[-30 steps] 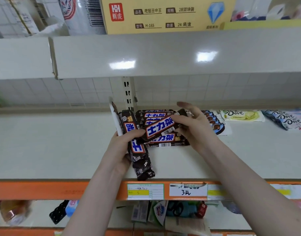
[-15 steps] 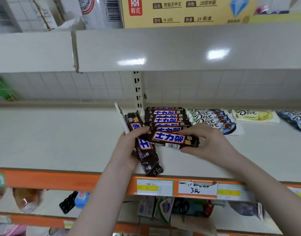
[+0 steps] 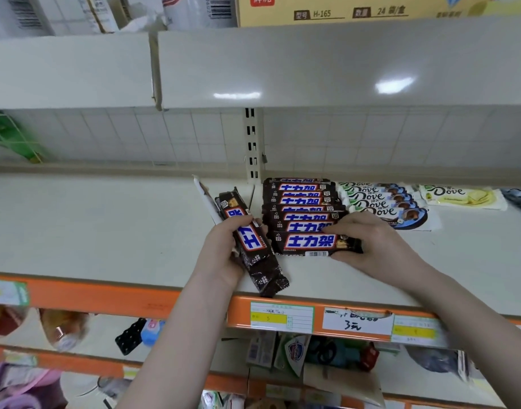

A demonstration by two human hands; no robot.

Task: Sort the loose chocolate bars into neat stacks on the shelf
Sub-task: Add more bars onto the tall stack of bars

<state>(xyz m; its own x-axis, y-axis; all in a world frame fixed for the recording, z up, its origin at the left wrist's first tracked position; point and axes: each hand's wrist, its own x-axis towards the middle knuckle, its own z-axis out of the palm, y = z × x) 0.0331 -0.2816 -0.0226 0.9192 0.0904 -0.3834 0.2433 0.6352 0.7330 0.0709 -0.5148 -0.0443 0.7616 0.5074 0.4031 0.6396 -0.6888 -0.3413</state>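
Observation:
My left hand (image 3: 223,249) grips a bundle of dark brown chocolate bars (image 3: 251,246) held lengthwise, its lower end jutting over the shelf's front edge. A row of the same brown bars (image 3: 300,202) lies overlapping on the white shelf (image 3: 105,231), running back toward the wall. My right hand (image 3: 374,246) holds the right end of the front bar (image 3: 309,243) of that row, thumb on top, fingers under its end. The bar lies flat on the shelf, label up.
White and blue Dove bars (image 3: 383,202) lie stacked right of the brown row, with a yellow Dove bar (image 3: 462,196) further right. An orange shelf edge with price tags (image 3: 356,323) runs below. A slotted upright (image 3: 253,143) stands behind. A shelf overhangs above.
My right hand has brought a single brown bar down from a tilted position and laid it flat at the front of the row. The left hand keeps its bundle in place.

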